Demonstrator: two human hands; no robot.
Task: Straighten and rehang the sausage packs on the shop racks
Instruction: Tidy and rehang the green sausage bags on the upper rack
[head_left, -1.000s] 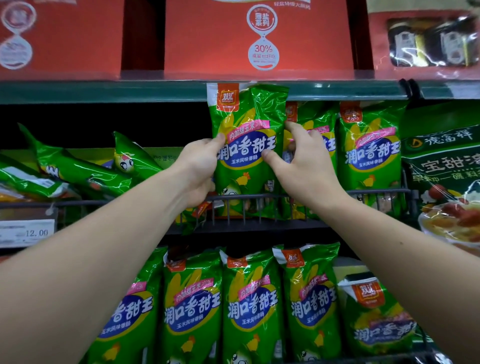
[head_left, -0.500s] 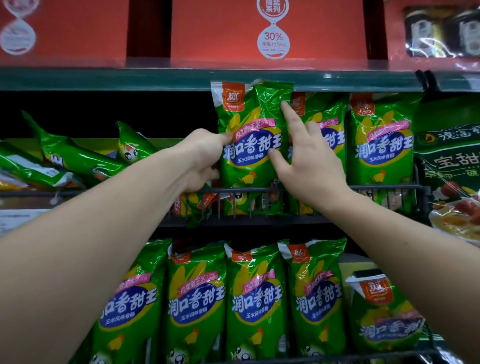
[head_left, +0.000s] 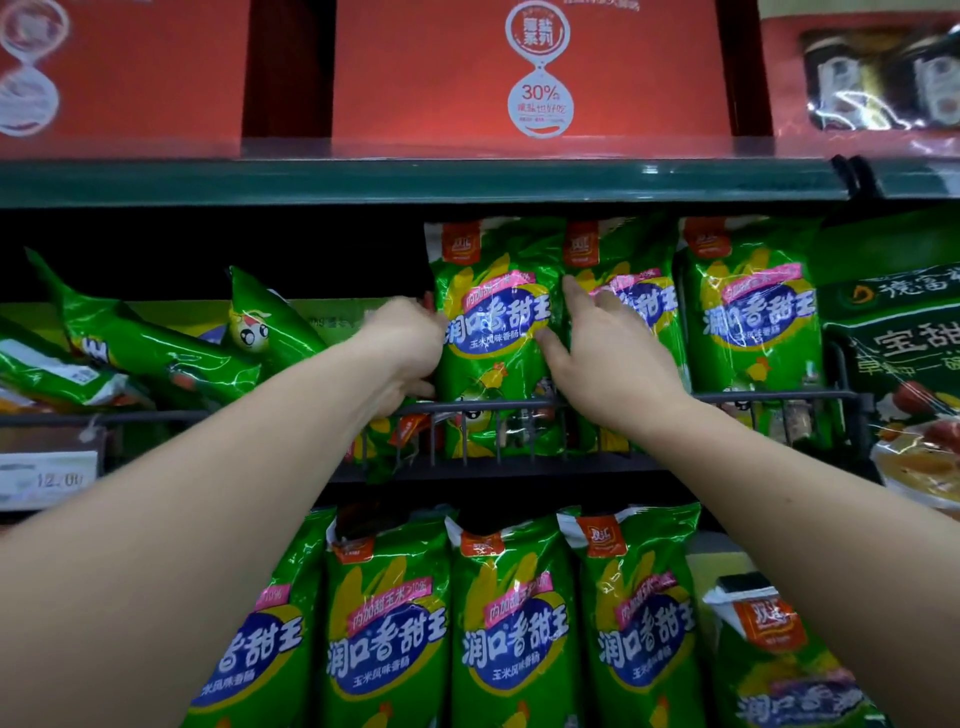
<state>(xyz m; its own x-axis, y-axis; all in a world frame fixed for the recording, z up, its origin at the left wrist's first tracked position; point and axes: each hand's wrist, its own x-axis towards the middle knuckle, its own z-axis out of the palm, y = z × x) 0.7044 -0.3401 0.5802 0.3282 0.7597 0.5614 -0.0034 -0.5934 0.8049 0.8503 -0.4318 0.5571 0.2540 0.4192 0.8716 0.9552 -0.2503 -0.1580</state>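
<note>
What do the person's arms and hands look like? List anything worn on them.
The left forearm and right forearm are bare, with no sleeve in view. The left hand and right hand wear no gloves. No ring, watch or bracelet shows on the fingers or wrists.

Your body in view: two arms only. Your left forearm (head_left: 208, 493) is bare along its whole visible length, broad at the frame edge and narrowing toward the hand. Your right forearm (head_left: 810, 519) is the same, uncovered throughout. Your left hand (head_left: 405, 343) and right hand (head_left: 608, 358) are bare; motion blur hides finer detail.
</note>
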